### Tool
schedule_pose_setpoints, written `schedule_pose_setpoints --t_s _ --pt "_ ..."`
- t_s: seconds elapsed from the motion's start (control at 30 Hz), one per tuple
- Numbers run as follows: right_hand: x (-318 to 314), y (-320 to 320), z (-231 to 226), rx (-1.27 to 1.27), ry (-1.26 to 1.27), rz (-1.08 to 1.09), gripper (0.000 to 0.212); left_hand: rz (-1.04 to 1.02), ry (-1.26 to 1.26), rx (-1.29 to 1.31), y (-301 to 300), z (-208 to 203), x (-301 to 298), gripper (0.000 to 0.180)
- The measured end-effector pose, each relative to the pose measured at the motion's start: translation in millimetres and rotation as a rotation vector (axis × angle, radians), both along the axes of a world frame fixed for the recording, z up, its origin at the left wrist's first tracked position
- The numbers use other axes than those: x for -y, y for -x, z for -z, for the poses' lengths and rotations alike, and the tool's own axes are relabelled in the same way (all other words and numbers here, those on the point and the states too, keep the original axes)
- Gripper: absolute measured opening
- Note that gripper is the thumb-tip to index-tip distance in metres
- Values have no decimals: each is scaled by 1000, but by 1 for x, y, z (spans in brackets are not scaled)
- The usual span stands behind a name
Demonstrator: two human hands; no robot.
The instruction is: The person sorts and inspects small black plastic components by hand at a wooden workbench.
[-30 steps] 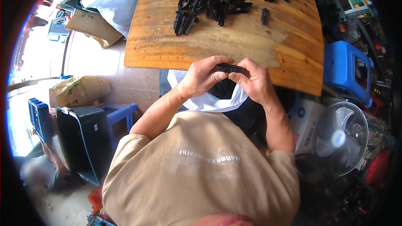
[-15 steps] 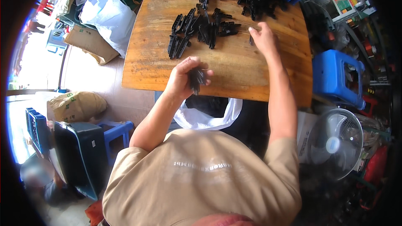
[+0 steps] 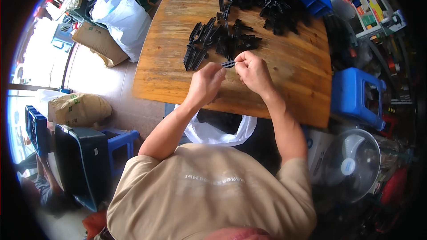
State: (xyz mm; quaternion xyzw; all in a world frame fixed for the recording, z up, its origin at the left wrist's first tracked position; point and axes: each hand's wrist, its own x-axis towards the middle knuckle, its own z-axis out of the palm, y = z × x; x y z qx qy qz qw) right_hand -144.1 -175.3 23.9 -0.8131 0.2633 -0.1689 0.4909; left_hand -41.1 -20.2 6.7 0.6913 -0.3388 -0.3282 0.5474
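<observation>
Above the near half of the counter (image 3: 302, 71): I see one black slotted strip (image 3: 228, 64) stretched between both hands, just on the near side of the loose black pieces.
Strip ends: covered by fingers, so I can make out only the middle stretch.
Left palm: turned away from my camera; I cannot tell whether it hides more pieces.
Far heap (image 3: 275, 11): dark and tangled, its parts running together.
White bag (image 3: 244, 129): partly under the counter's edge, its inside too dark for me to read.
Second person (image 3: 49, 191): at my lower left, fading into the black rim.
Left hand (image 3: 207, 82): knuckles up, fingers curled in, closed on the strip's left end.
Right hand (image 3: 252, 72): thumb and forefinger pinching the right end, wrist bent inward.
Forearms: both angled up and inward, hands near each other but apart.
Near pile (image 3: 194, 57): black slotted pieces overlapping too much for me to count.
Around the counter: two blue stools, one right (image 3: 356, 98) and one left (image 3: 120, 151); two brown paper sacks, upper (image 3: 100, 42) and lower (image 3: 80, 109); one fan (image 3: 349, 166).
</observation>
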Motion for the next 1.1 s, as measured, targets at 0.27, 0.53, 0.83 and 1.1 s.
schedule_pose_setpoints --t_s 0.27,0.53,0.83,1.1 --pt "-5 -2 -14 -60 -444 -39 9 -46 -174 708 -6 1 -2 27" --pt "92 -34 32 -43 503 75 21 61 -20 -85 -29 -10 -9 21" --pt "105 -42 18 -368 592 -68 35 12 -21 -418 -34 -14 -20 20" --pt "77 -16 25 -97 772 22 30 27 23 -552 -30 -11 -16 29"
